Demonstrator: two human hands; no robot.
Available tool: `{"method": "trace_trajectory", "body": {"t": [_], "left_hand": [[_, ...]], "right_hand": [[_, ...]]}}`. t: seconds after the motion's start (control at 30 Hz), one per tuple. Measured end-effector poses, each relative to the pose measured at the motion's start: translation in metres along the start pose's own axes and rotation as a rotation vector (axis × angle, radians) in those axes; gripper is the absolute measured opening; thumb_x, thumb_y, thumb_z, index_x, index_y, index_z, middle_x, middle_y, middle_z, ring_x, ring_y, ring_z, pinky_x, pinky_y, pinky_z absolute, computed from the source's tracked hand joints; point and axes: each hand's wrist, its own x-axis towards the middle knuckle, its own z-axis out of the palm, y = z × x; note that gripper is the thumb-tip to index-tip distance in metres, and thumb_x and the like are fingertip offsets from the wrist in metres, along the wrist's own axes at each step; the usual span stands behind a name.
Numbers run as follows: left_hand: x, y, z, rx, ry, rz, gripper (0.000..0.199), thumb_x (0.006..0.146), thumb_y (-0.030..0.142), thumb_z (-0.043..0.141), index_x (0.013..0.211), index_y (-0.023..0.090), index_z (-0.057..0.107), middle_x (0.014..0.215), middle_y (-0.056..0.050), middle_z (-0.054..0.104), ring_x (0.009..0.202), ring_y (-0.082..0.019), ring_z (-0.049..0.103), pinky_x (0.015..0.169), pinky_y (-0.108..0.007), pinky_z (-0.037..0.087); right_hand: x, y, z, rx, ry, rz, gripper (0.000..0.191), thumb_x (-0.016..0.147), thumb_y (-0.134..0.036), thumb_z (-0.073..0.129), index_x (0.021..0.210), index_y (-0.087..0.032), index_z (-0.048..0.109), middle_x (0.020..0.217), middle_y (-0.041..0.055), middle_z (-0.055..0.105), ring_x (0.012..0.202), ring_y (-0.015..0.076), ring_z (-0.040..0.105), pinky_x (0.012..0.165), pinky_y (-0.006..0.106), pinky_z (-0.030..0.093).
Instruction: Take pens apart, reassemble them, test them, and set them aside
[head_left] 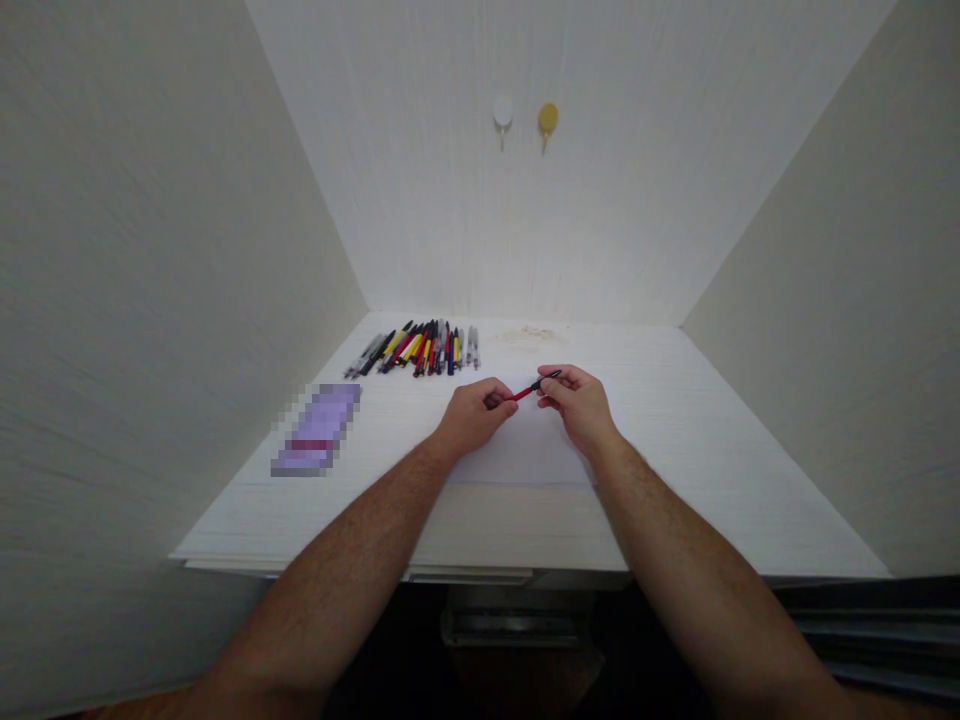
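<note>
Between my two hands a red and black pen (525, 392) is held at a slant, its black end up to the right. My left hand (476, 412) pinches the red end between thumb and fingers. The fingertips of my right hand (576, 398) are closed on the black end. Both hands are over a white sheet of paper (517, 455) on the table. Further back on the left lies a row of pens (416, 348) in black, yellow, red, blue and clear, packed close and partly overlapping.
A blurred-out purple flat item (319, 430) lies at the left of the white tabletop (697, 460). Walls close in the table at the back and sides. A white hook (502, 112) and a yellow hook (548, 117) are on the back wall. Brownish marks (536, 334) show near it.
</note>
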Motion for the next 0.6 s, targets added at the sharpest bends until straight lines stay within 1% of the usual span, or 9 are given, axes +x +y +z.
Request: {"method": "trace_trajectory", "body": {"t": [0.1, 0.17, 0.23, 0.33, 0.4, 0.47, 0.53, 0.6], "left_hand": [[0.0001, -0.0013, 0.0002, -0.002, 0.000, 0.005, 0.017, 0.076, 0.034, 0.065, 0.079, 0.017, 0.065, 0.062, 0.003, 0.060, 0.056, -0.009, 0.050, 0.053, -0.021, 0.039], [0.0002, -0.0021, 0.0002, -0.005, -0.004, 0.016, 0.018, 0.076, 0.034, 0.064, 0.079, 0.017, 0.065, 0.063, 0.003, 0.060, 0.056, -0.009, 0.049, 0.053, -0.021, 0.039], [0.0004, -0.0024, -0.0001, -0.002, -0.003, 0.027, 0.017, 0.076, 0.034, 0.064, 0.079, 0.016, 0.065, 0.063, 0.003, 0.060, 0.056, -0.009, 0.049, 0.054, -0.021, 0.038], [0.0009, -0.0011, -0.0010, 0.011, 0.002, 0.035, 0.018, 0.077, 0.033, 0.063, 0.079, 0.016, 0.066, 0.062, 0.003, 0.060, 0.055, -0.009, 0.049, 0.053, -0.021, 0.038], [0.0013, 0.0005, -0.0015, 0.015, -0.003, 0.038, 0.018, 0.078, 0.033, 0.062, 0.080, 0.016, 0.067, 0.062, 0.003, 0.060, 0.055, -0.009, 0.049, 0.053, -0.021, 0.038], [0.0016, 0.0019, -0.0018, 0.019, -0.007, 0.045, 0.018, 0.078, 0.033, 0.061, 0.080, 0.016, 0.067, 0.063, 0.003, 0.061, 0.055, -0.009, 0.049, 0.053, -0.021, 0.038], [0.0015, 0.0023, -0.0018, 0.026, -0.006, 0.051, 0.018, 0.078, 0.032, 0.062, 0.079, 0.016, 0.067, 0.062, 0.003, 0.061, 0.055, -0.009, 0.049, 0.053, -0.021, 0.038], [0.0013, 0.0015, -0.0017, 0.036, -0.004, 0.053, 0.017, 0.077, 0.032, 0.062, 0.079, 0.016, 0.068, 0.061, 0.003, 0.060, 0.054, -0.009, 0.048, 0.053, -0.021, 0.037]], "right_hand": [[-0.0015, -0.0013, 0.0013, 0.015, -0.025, 0.032, 0.032, 0.062, -0.029, 0.078, 0.091, -0.020, 0.070, 0.083, 0.0029, 0.069, 0.070, 0.0131, 0.061, 0.059, 0.027, 0.052], [-0.0026, -0.0024, 0.0025, -0.029, -0.045, 0.060, 0.029, 0.064, -0.033, 0.076, 0.089, -0.018, 0.070, 0.086, 0.0054, 0.070, 0.073, 0.0154, 0.063, 0.057, 0.027, 0.051], [-0.0034, -0.0030, 0.0030, -0.063, -0.084, 0.056, 0.027, 0.067, -0.035, 0.075, 0.087, -0.017, 0.070, 0.085, 0.0070, 0.071, 0.073, 0.0167, 0.064, 0.057, 0.028, 0.051], [-0.0044, -0.0033, 0.0025, -0.012, -0.166, 0.035, 0.027, 0.069, -0.034, 0.074, 0.090, -0.018, 0.070, 0.090, 0.0069, 0.070, 0.079, 0.0171, 0.064, 0.062, 0.031, 0.054], [-0.0051, -0.0028, 0.0023, 0.020, -0.199, 0.042, 0.030, 0.069, -0.034, 0.074, 0.096, -0.020, 0.070, 0.094, 0.0055, 0.069, 0.082, 0.0166, 0.063, 0.064, 0.032, 0.055], [-0.0052, -0.0016, 0.0025, -0.001, -0.167, 0.041, 0.033, 0.069, -0.034, 0.075, 0.099, -0.021, 0.069, 0.087, 0.0028, 0.066, 0.077, 0.0150, 0.061, 0.061, 0.031, 0.055], [-0.0046, 0.0001, 0.0027, -0.050, -0.101, 0.021, 0.031, 0.068, -0.033, 0.076, 0.096, -0.020, 0.070, 0.074, -0.0002, 0.062, 0.068, 0.0129, 0.058, 0.058, 0.029, 0.054], [-0.0033, 0.0015, 0.0021, -0.057, -0.059, 0.002, 0.028, 0.066, -0.030, 0.077, 0.090, -0.019, 0.070, 0.069, -0.0015, 0.060, 0.064, 0.0114, 0.056, 0.057, 0.028, 0.054]]}}
